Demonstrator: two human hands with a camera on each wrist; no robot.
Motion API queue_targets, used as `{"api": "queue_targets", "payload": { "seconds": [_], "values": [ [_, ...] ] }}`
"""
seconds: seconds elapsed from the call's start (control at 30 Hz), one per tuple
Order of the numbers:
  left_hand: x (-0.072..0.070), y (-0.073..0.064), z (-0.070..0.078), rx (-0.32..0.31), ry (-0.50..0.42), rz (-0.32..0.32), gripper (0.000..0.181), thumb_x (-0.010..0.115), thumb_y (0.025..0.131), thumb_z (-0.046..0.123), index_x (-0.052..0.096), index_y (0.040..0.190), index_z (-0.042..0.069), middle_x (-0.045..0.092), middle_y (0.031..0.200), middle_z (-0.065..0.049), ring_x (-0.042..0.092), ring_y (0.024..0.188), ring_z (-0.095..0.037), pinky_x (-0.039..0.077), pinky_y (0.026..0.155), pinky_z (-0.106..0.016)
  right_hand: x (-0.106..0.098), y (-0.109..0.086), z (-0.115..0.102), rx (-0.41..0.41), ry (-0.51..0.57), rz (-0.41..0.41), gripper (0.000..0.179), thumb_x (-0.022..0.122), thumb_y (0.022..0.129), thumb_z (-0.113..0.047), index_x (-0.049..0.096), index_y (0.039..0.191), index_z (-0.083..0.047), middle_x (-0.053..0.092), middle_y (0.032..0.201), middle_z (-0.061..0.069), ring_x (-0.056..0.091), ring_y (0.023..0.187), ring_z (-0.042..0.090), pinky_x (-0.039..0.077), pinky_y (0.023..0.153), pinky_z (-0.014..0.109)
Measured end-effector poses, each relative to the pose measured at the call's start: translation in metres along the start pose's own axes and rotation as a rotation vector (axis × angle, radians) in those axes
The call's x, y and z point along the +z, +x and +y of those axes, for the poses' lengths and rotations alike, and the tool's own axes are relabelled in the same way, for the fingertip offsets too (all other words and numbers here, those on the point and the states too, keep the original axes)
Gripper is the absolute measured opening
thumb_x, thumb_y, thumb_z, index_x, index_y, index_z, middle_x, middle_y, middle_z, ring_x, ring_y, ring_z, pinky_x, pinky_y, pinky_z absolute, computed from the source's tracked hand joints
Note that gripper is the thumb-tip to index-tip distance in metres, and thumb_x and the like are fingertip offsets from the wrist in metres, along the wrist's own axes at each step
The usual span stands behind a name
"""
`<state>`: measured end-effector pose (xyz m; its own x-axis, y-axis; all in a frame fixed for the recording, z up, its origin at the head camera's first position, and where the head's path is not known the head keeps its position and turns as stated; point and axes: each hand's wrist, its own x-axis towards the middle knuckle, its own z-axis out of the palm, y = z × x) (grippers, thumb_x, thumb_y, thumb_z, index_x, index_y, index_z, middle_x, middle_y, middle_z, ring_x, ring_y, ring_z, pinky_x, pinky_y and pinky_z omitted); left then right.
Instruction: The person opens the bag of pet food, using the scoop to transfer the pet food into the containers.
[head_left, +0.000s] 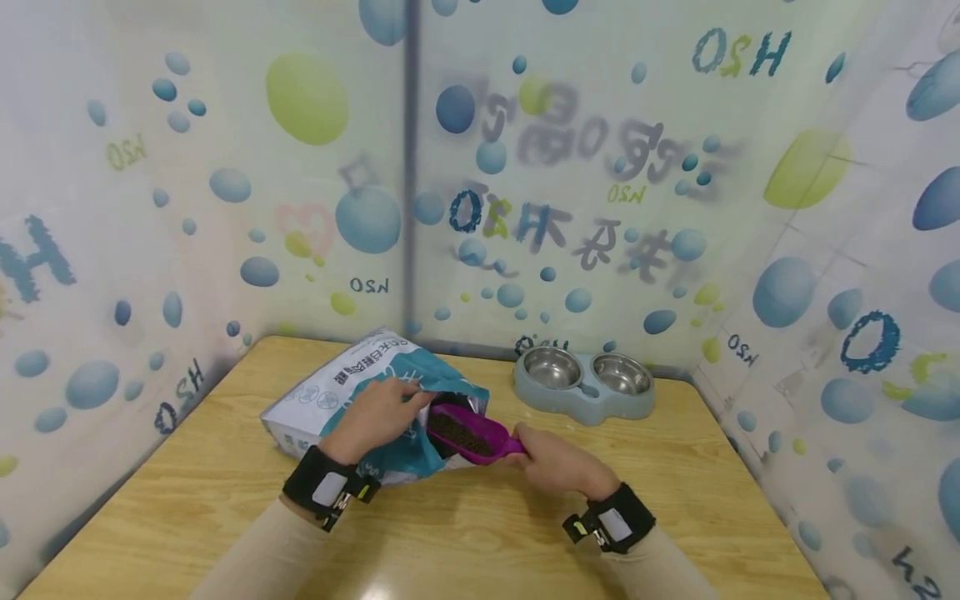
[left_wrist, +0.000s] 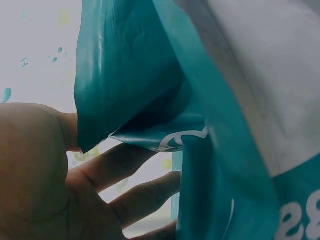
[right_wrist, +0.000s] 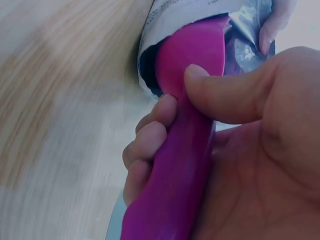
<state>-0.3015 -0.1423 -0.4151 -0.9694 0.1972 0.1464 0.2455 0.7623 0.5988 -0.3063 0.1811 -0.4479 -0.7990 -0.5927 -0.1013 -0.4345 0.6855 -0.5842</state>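
Observation:
A white and teal bag lies on its side, its mouth turned to the right. At the upper rim of that mouth, my left hand grips the bag's edge; in the left wrist view its thumb and fingers go behind teal folds. My right hand holds a purple scoop by its handle, thumb along the top and fingers curled round it in the right wrist view. Small brown pellets lie in the scoop. Its front part is inside the bag mouth, and the tip is partly hidden there.
A pale blue double feeding bowl with two metal dishes stands at the back right of the wooden table. Printed curtain-like walls rise behind the table and at both sides.

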Motion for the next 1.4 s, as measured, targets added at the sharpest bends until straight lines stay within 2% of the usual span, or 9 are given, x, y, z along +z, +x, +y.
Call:
{"api": "queue_targets", "payload": {
  "seconds": [0.23, 0.27, 0.5, 0.6, 0.77, 0.93, 1.17, 1.4],
  "values": [
    [0.000, -0.002, 0.000, -0.008, 0.002, -0.005, 0.050, 0.060, 0.122, 0.039, 0.060, 0.077, 0.017, 0.039, 0.068, 0.005, 0.043, 0.059, -0.014, 0.033, 0.058, -0.030, -0.007, -0.002, 0.007, -0.013, 0.003, -0.006, 0.015, 0.064, 0.121, -0.023, 0.064, 0.119, -0.008, 0.054, 0.092, -0.002, 0.051, 0.079, 0.012, 0.041, 0.068, 0.026],
    [0.000, -0.002, 0.000, -0.009, -0.001, -0.006, 0.048, 0.060, 0.122, 0.038, 0.063, 0.080, 0.016, 0.039, 0.068, 0.005, 0.043, 0.060, -0.014, 0.033, 0.058, -0.030, -0.007, -0.002, 0.009, -0.018, 0.006, -0.003, 0.015, 0.064, 0.120, -0.022, 0.064, 0.119, -0.008, 0.055, 0.092, -0.002, 0.051, 0.079, 0.013, 0.042, 0.069, 0.026],
    [-0.003, 0.000, 0.001, 0.004, -0.022, -0.014, 0.052, 0.062, 0.120, 0.038, 0.052, 0.073, 0.020, 0.041, 0.068, 0.006, 0.046, 0.061, -0.013, 0.033, 0.058, -0.028, -0.015, -0.004, 0.015, -0.043, -0.009, 0.025, 0.010, 0.061, 0.122, -0.019, 0.060, 0.118, -0.010, 0.051, 0.091, -0.003, 0.050, 0.079, 0.011, 0.040, 0.070, 0.026],
    [-0.005, 0.001, 0.002, 0.003, -0.025, -0.016, 0.050, 0.063, 0.120, 0.038, 0.055, 0.074, 0.020, 0.040, 0.069, 0.006, 0.046, 0.062, -0.013, 0.034, 0.059, -0.028, -0.019, -0.004, 0.015, -0.055, -0.008, 0.030, 0.011, 0.061, 0.122, -0.019, 0.060, 0.118, -0.009, 0.052, 0.091, -0.003, 0.050, 0.079, 0.011, 0.040, 0.071, 0.026],
    [-0.004, 0.000, 0.000, 0.000, -0.040, -0.028, 0.053, 0.064, 0.119, 0.039, 0.048, 0.072, 0.021, 0.037, 0.069, 0.007, 0.046, 0.062, -0.013, 0.034, 0.059, -0.028, -0.024, -0.009, 0.020, -0.066, -0.007, 0.027, 0.011, 0.064, 0.121, -0.018, 0.062, 0.119, -0.008, 0.056, 0.094, -0.003, 0.051, 0.081, 0.010, 0.042, 0.073, 0.026],
    [-0.003, 0.000, -0.001, -0.012, -0.053, -0.029, 0.058, 0.065, 0.120, 0.042, 0.044, 0.069, 0.022, 0.034, 0.067, 0.009, 0.042, 0.060, -0.011, 0.033, 0.058, -0.026, -0.036, -0.014, 0.023, -0.109, -0.008, 0.023, 0.011, 0.064, 0.120, -0.017, 0.065, 0.121, -0.007, 0.060, 0.095, -0.002, 0.052, 0.082, 0.008, 0.045, 0.074, 0.026],
    [-0.004, -0.001, 0.000, 0.006, -0.070, -0.025, 0.059, 0.064, 0.120, 0.039, 0.040, 0.069, 0.022, 0.032, 0.067, 0.009, 0.036, 0.060, -0.011, 0.030, 0.058, -0.027, -0.051, -0.019, 0.026, -0.179, -0.034, 0.009, 0.013, 0.065, 0.120, -0.021, 0.067, 0.117, -0.009, 0.059, 0.093, -0.004, 0.052, 0.080, 0.005, 0.045, 0.074, 0.026],
    [-0.004, -0.001, 0.000, 0.010, -0.066, -0.015, 0.058, 0.065, 0.119, 0.040, 0.039, 0.070, 0.022, 0.031, 0.067, 0.009, 0.035, 0.060, -0.012, 0.028, 0.058, -0.026, -0.058, -0.023, 0.029, -0.173, 0.011, 0.055, 0.010, 0.065, 0.120, -0.020, 0.067, 0.115, -0.012, 0.057, 0.092, -0.004, 0.052, 0.079, 0.007, 0.045, 0.075, 0.027]
  ]
}}
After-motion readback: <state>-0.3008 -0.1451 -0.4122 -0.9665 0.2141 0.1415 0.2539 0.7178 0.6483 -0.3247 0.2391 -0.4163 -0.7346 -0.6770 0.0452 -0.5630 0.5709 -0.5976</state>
